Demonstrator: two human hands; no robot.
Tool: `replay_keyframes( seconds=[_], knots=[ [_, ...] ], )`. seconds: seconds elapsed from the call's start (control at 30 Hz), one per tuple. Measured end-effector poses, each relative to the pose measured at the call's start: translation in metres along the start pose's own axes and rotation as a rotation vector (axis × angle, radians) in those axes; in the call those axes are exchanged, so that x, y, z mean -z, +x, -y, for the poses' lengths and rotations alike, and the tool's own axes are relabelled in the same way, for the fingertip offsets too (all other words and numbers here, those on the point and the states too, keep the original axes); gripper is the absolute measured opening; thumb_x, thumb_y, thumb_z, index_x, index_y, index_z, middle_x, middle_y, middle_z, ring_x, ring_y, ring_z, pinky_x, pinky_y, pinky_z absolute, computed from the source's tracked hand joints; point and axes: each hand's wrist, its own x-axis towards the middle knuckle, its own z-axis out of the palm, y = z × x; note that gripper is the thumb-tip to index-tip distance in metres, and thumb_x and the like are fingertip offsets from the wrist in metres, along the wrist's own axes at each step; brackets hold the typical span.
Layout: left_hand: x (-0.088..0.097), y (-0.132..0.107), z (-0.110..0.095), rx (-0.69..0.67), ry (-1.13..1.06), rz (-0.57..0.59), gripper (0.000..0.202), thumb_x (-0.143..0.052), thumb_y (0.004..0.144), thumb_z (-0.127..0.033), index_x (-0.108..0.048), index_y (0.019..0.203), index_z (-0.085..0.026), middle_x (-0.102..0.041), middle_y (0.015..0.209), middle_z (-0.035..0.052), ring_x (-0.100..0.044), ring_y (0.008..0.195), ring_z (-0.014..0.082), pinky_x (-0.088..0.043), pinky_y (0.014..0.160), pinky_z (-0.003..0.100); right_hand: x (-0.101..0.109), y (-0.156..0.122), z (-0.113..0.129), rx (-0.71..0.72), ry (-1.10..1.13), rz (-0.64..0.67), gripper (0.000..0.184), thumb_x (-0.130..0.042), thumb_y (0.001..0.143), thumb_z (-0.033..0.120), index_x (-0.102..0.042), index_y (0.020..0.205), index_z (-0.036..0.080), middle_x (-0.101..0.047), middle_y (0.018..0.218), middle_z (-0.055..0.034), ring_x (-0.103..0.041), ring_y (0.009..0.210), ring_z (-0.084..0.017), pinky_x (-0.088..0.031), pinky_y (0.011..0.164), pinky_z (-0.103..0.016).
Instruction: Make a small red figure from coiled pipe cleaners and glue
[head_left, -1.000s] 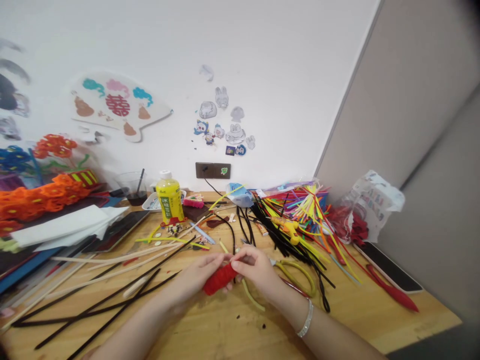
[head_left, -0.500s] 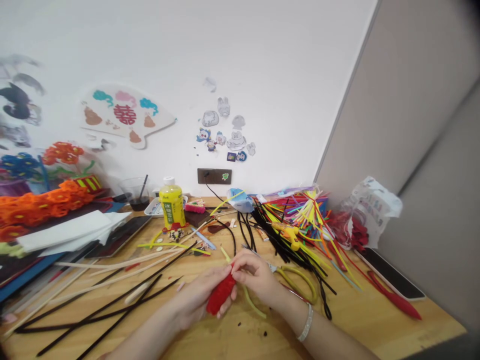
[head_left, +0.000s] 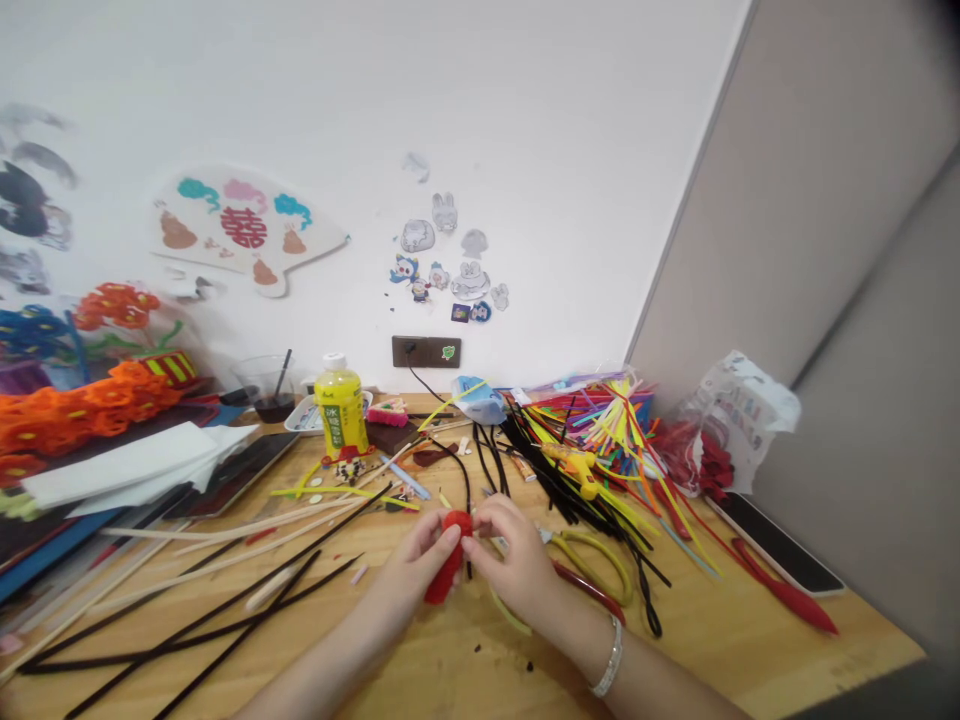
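Observation:
A red fuzzy oblong piece [head_left: 457, 520], seemingly made of chenille stems, is held above the table in front of me. My left hand [head_left: 416, 562] is closed around it, thumb across its front. At its upper right side the thumb and fingers of my right hand [head_left: 517, 552] are pinched together on it. What lies between those fingertips is too small to make out. A yellow-green chenille stem [head_left: 514, 615] passes below my right hand, partly hidden. Scissors with yellow handles [head_left: 619, 565] and a red-handled tool [head_left: 596, 588] lie just right of that hand.
Black chenille stems [head_left: 217, 630] and cream ones spread over the left side. A yellow drink bottle [head_left: 341, 410] stands behind. Bundles of coloured stems [head_left: 630, 420] fill the back right, near a dark-screened device [head_left: 780, 545]. Orange chenille flowers [head_left: 82, 415] are at far left.
Both hands have raised the red piece slightly, and it now stands more upright. My left thumb has shifted over its front. The view has moved a little.

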Motion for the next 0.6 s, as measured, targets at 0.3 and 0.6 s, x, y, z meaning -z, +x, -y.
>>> replay_keyframes(
  seconds=[0.3,0.6],
  knots=[
    [0.003,0.006,0.006,-0.047,0.125,0.019,0.042,-0.062,0.065,-0.056,-0.052,0.079,-0.018,-0.051,0.06,-0.0057,-0.045,0.049,0.0083,-0.033,0.048,0.02,0.004,-0.001,0.005,0.132,-0.218,0.044,0.017,-0.04,0.085,0.014,-0.054,0.077,0.018,-0.054,0.076,-0.0041,-0.049,0.073,-0.016,-0.039,0.066,-0.028],
    [0.003,0.007,-0.002,-0.148,0.298,0.013,0.04,-0.06,0.066,-0.055,-0.059,0.079,-0.017,-0.065,0.077,0.0031,-0.056,0.078,0.0214,-0.044,0.074,0.031,0.005,-0.004,0.015,0.154,-0.327,0.032,0.02,-0.037,0.084,0.012,-0.05,0.072,0.019,-0.052,0.073,-0.0051,-0.049,0.071,-0.018,-0.039,0.064,-0.03]
  ],
)
